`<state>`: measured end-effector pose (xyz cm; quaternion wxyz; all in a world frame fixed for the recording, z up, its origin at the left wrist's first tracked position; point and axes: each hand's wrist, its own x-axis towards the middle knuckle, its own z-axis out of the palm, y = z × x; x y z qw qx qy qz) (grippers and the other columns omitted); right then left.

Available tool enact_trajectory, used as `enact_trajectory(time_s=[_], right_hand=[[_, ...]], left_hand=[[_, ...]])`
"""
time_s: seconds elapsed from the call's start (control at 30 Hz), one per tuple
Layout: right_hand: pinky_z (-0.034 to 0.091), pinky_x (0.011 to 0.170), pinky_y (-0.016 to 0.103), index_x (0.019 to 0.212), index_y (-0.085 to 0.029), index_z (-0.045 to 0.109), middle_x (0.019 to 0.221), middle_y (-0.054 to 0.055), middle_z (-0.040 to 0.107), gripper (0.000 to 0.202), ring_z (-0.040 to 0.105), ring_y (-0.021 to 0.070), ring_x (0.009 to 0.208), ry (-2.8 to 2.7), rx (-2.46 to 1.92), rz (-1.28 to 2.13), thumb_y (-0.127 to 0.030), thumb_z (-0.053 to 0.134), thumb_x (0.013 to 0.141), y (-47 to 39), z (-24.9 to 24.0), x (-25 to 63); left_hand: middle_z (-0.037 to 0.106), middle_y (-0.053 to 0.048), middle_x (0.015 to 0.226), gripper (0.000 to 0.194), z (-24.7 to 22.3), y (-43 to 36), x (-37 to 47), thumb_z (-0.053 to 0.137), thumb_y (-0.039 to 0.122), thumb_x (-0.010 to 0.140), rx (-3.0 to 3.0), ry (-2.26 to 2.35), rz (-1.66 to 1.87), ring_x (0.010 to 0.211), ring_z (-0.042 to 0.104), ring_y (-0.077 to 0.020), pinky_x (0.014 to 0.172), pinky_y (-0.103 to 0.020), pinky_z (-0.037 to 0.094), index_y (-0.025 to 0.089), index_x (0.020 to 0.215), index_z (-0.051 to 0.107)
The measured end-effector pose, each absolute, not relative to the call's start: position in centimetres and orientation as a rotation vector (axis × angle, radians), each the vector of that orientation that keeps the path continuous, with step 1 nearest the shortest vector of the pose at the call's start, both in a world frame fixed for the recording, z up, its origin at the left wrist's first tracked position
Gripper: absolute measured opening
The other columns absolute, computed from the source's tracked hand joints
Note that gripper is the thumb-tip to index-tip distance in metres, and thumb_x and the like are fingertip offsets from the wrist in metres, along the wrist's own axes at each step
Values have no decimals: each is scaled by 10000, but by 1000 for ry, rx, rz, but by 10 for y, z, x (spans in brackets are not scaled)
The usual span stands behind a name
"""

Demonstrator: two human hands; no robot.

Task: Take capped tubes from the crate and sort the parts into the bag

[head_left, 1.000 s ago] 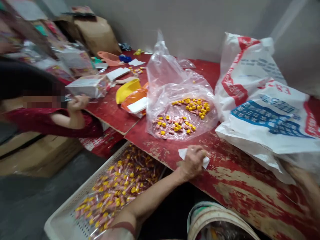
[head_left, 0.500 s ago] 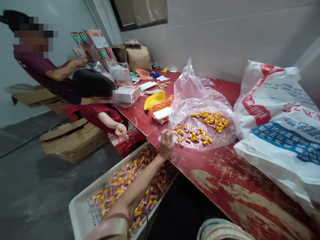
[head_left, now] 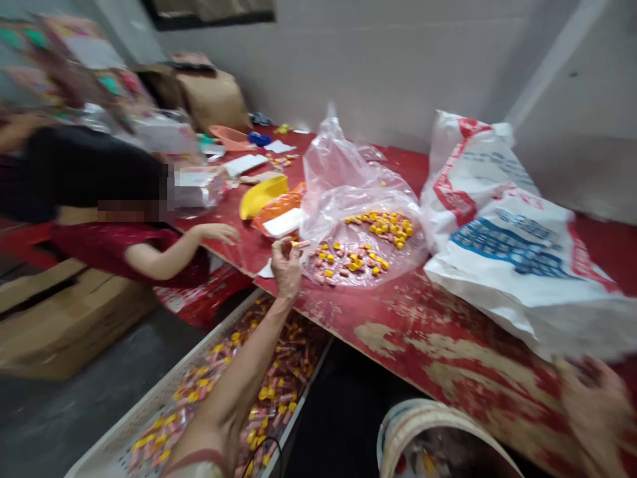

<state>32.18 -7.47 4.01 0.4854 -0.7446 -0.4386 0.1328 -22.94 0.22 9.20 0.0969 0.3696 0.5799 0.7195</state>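
Over the table's front edge, my left hand (head_left: 287,265) is closed on a small pink piece with a yellow part (head_left: 298,245), just left of an open clear plastic bag (head_left: 343,169). Several pink pieces with yellow caps (head_left: 391,229) lie in that bag. At the lower right, my right hand (head_left: 594,398) is blurred, beside the edge of a white printed sack (head_left: 517,245); what its fingers hold, if anything, cannot be made out. Under my left forearm a white crate (head_left: 124,415) is full of similar wrapped pieces.
A white bucket (head_left: 423,415) stands at the bottom, below the worn red table (head_left: 343,312). At the left a person in a dark red top (head_left: 107,249) reaches over the table. Yellow (head_left: 263,196) and orange items lie near the bag; cardboard boxes (head_left: 74,318) sit on the floor.
The view has turned right, so things sit further left. My right hand has come into view. The small piece now shows in my left hand. The nearby person's hand has opened and reached forward.
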Motion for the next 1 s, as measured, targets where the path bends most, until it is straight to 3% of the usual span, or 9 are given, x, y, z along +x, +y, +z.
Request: enact_trajectory(time_s=[0.07, 0.1, 0.23, 0.4, 0.67, 0.8, 1.0], right_hand=[[417, 896, 504, 971, -199, 624, 1025, 176, 607, 507, 570, 323, 967, -1090, -1840, 439, -577, 661, 634, -82, 71, 281], [436, 889, 480, 936, -195, 622, 1000, 142, 624, 489, 584, 296, 930, -1136, -1773, 564, -571, 666, 627, -83, 82, 263], [487, 792, 361, 972, -189, 617, 971, 77, 645, 401, 600, 218, 882, -1335, -1498, 923, -510, 641, 732, -89, 101, 216], [474, 845, 359, 1015, -198, 626, 1027, 77, 636, 303, 592, 214, 948, -1612, -1400, 903, -422, 589, 814, -110, 111, 198], [452, 846, 331, 1093, -228, 591, 1083, 63, 596, 238, 555, 200, 991, -1765, -1355, 763, -320, 539, 880, -131, 111, 189], [457, 829, 315, 1085, -223, 590, 1065, 62, 599, 226, 558, 195, 977, -1783, -1330, 753, -316, 520, 892, -134, 110, 183], [469, 821, 320, 1088, -208, 571, 1049, 76, 597, 240, 569, 200, 955, -1757, -1382, 683, -311, 483, 890, -136, 106, 174]], left_hand=[[601, -12, 934, 272, 93, -10, -189, 632, 310, 773, 1029, 1469, 2025, 749, 617, -115, 723, -261, 499, 200, 1003, 535], [604, -1, 903, 289, 93, -17, -167, 659, 311, 750, 999, 1383, 1940, 720, 615, -106, 709, -252, 498, 197, 991, 547], [621, 14, 790, 279, 95, -54, -75, 707, 307, 694, 876, 1111, 1556, 672, 609, -96, 695, -239, 487, 170, 902, 580], [635, 9, 776, 263, 98, -90, -1, 690, 331, 719, 839, 885, 1299, 731, 611, -114, 729, -247, 483, 183, 905, 577], [642, -9, 843, 269, 94, -114, 26, 710, 306, 693, 782, 888, 1250, 769, 602, -121, 750, -248, 482, 174, 899, 599], [666, -21, 881, 196, 90, -119, 31, 673, 277, 735, 828, 909, 1243, 846, 612, -138, 827, -270, 470, 168, 899, 669], [665, -63, 1010, 250, 90, -123, 31, 563, 266, 817, 1074, 962, 1237, 967, 605, -185, 914, -334, 455, 189, 1008, 705]])
